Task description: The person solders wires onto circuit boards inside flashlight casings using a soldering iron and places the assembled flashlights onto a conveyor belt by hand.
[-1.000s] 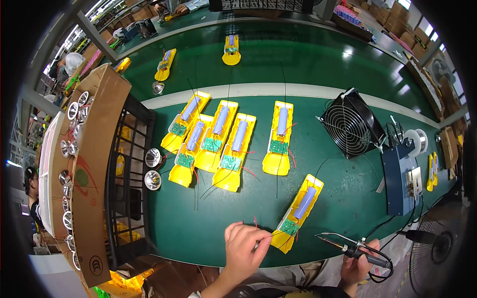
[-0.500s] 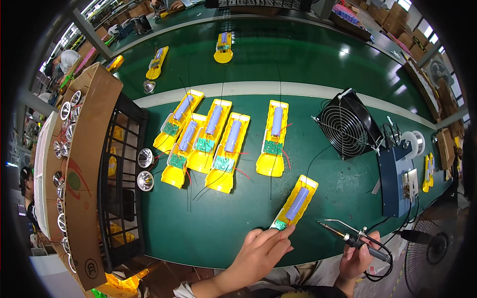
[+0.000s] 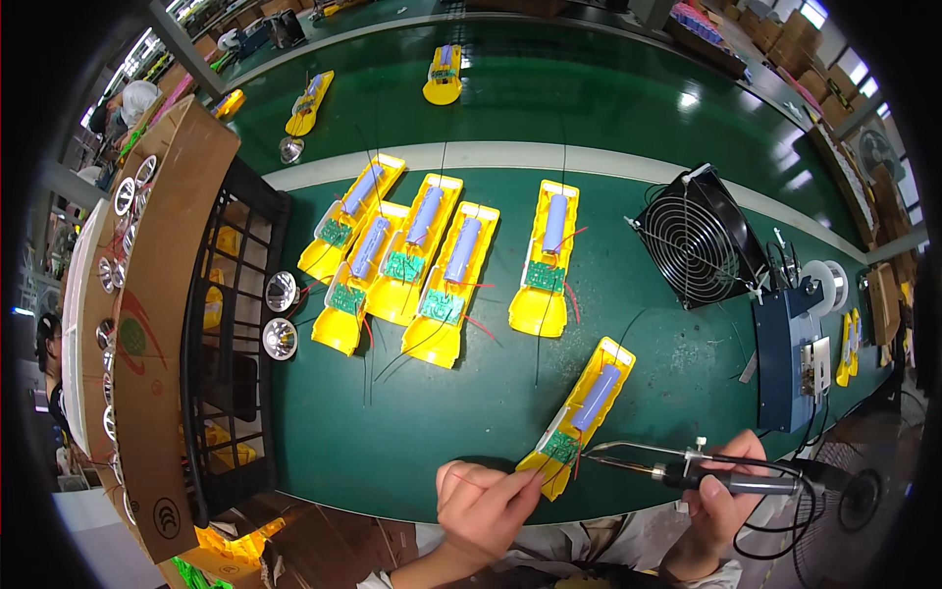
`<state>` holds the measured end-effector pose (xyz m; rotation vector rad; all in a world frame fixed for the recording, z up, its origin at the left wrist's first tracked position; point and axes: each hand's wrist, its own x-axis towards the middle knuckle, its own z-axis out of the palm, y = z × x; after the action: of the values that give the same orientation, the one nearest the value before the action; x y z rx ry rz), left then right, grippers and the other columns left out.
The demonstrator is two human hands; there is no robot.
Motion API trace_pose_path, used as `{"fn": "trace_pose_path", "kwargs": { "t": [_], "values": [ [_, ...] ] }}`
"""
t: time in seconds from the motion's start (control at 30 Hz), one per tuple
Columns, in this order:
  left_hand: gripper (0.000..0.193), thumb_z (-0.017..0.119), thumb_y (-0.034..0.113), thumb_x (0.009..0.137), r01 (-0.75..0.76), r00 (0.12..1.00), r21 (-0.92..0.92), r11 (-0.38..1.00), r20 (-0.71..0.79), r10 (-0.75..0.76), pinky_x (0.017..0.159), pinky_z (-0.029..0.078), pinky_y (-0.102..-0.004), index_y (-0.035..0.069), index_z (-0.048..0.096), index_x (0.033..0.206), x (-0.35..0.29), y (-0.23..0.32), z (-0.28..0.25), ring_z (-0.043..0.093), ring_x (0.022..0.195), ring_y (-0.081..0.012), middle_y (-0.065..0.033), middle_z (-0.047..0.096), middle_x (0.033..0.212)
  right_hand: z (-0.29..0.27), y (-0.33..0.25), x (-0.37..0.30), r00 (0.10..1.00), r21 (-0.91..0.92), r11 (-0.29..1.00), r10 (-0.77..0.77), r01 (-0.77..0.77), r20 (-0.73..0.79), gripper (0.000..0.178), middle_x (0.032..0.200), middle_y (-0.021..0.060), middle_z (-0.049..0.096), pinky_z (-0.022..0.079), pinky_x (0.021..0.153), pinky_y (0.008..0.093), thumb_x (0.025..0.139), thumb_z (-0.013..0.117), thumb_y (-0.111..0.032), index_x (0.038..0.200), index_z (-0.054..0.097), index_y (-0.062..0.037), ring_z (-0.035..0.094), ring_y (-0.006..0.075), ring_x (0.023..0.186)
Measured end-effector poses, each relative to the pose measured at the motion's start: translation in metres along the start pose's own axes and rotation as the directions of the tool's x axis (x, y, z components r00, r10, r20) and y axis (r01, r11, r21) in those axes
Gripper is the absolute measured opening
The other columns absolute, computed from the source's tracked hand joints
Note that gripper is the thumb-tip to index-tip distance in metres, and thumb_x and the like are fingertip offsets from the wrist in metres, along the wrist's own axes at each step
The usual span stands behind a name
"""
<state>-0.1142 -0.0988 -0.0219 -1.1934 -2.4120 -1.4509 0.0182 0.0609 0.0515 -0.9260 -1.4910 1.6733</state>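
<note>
Near the table's front edge lies a yellow flashlight housing (image 3: 613, 361) with a purple cylindrical battery (image 3: 596, 398) and a green circuit board (image 3: 562, 447). My left hand (image 3: 488, 510) is closed beside its lower end, the fingertips pinching what looks like a thin red wire; the grip itself is partly hidden. My right hand (image 3: 721, 506) grips a soldering iron (image 3: 687, 477) with a thin metal guide tube along it. The iron's tip is at the right side of the board; whether it touches cannot be made out. Farther back lie several similar housings (image 3: 538, 312) with batteries, boards and loose wires.
A black fan (image 3: 695, 240) and a blue soldering unit (image 3: 782, 358) with a solder spool (image 3: 832, 285) stand at right. Left are a black crate (image 3: 201, 422), a cardboard box (image 3: 162, 324) holding reflectors, and two loose reflectors (image 3: 281, 338). More housings (image 3: 444, 83) lie on the green surface beyond.
The soldering iron has moved left to the board. My left hand has shifted left off the housing and now pinches at its lower end, leaving the board uncovered.
</note>
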Motion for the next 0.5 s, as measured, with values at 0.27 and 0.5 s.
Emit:
{"fn": "trace_pose_path", "kwargs": {
  "t": [0.27, 0.5],
  "values": [
    [0.021, 0.073, 0.003, 0.052, 0.033, 0.999, -0.003, 0.999, -0.040, -0.033, 0.056, 0.034, -0.0273, 0.010, 0.064, 0.070, -0.004, -0.003, 0.009, 0.044, 0.056, -0.0139, 0.0031, 0.046, 0.060, 0.008, -0.004, 0.058, 0.876, -0.244, 0.960, -0.004, 0.138, 0.482, 0.020, 0.052, 0.0048, 0.052, 0.032, 0.040, 0.0186, 0.059, 0.065, -0.009, 0.063, 0.047, -0.0016, 0.042, 0.0055, 0.041],
    [0.022, 0.075, 0.003, 0.051, 0.049, 0.996, -0.045, 0.998, -0.072, -0.053, 0.055, 0.034, -0.0278, 0.011, 0.063, 0.069, -0.006, -0.004, 0.009, 0.044, 0.056, -0.0139, 0.0038, 0.046, 0.061, 0.021, 0.002, 0.084, 0.730, -0.268, 0.942, 0.038, 0.201, 0.682, 0.017, 0.052, 0.0044, 0.053, 0.034, 0.040, 0.0184, 0.057, 0.064, -0.006, 0.064, 0.049, -0.0018, 0.046, 0.0063, 0.042]
  ]
}}
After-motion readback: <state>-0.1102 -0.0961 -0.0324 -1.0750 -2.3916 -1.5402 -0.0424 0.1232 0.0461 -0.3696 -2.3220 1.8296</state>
